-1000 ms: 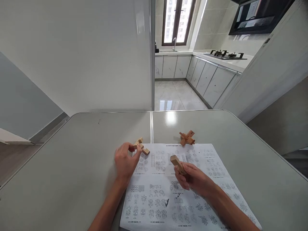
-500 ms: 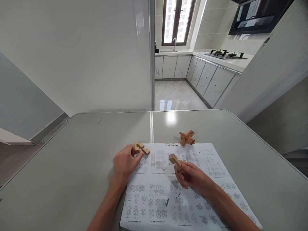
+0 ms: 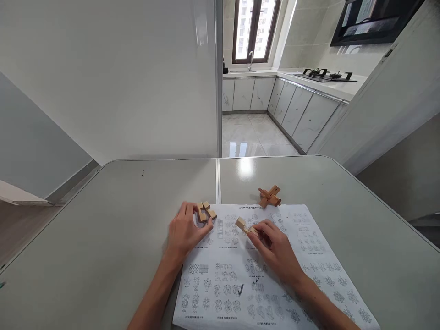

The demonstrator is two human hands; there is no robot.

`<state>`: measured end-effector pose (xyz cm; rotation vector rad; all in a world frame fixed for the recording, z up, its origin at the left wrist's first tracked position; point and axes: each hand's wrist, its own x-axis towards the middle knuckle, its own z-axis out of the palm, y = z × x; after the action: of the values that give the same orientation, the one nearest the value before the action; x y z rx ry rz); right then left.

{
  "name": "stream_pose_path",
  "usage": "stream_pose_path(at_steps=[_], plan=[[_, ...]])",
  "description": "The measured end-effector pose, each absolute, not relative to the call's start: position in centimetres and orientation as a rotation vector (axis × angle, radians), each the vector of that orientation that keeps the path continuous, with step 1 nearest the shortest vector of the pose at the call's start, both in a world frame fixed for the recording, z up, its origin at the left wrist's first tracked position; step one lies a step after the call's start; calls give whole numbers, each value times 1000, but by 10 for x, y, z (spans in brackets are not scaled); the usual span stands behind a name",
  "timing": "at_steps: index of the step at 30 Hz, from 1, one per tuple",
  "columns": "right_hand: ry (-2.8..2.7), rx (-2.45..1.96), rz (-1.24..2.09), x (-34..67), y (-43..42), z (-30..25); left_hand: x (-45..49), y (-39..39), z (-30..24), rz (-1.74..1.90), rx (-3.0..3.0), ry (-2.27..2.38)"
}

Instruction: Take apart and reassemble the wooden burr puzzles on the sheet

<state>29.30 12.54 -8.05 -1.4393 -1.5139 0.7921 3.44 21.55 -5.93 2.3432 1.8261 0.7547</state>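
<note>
My left hand (image 3: 184, 231) is at the upper left corner of the printed sheet (image 3: 227, 256). Its fingers and thumb curl around a notched wooden puzzle piece (image 3: 201, 214), with another notched piece (image 3: 210, 211) close against it. Between the fingers and thumb of my right hand (image 3: 275, 247) is a further notched wooden puzzle piece (image 3: 241, 223), its block end pointing to the upper left over the sheet. The fingers cover its near end. Beyond the sheet's top edge lies a darker, reddish-brown assembled wooden burr puzzle (image 3: 270, 197), touched by neither hand.
The sheet carries rows of puzzle diagrams and small torn spots. Under it is a pale glossy table (image 3: 137, 220) with a seam (image 3: 217, 181) down the middle. Past the far edge stand a white panel (image 3: 137, 82) and a kitchen with a gas stove (image 3: 326, 75).
My right hand has rolled over, palm downward, and its piece now lies flatter and farther left. The left fingers have shifted around their piece, which has turned slightly.
</note>
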Motion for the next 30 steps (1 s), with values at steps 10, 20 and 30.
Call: stream_pose_path(at_steps=[10, 20, 30], plan=[[-1591, -1531, 649, 293, 125, -90, 36, 220, -77, 743, 2424, 1605], [-1679, -1590, 555, 293, 124, -92, 43, 211, -68, 668, 2458, 1235], [-1832, -1488, 540, 292, 124, -87, 63, 193, -61, 582, 2505, 995]])
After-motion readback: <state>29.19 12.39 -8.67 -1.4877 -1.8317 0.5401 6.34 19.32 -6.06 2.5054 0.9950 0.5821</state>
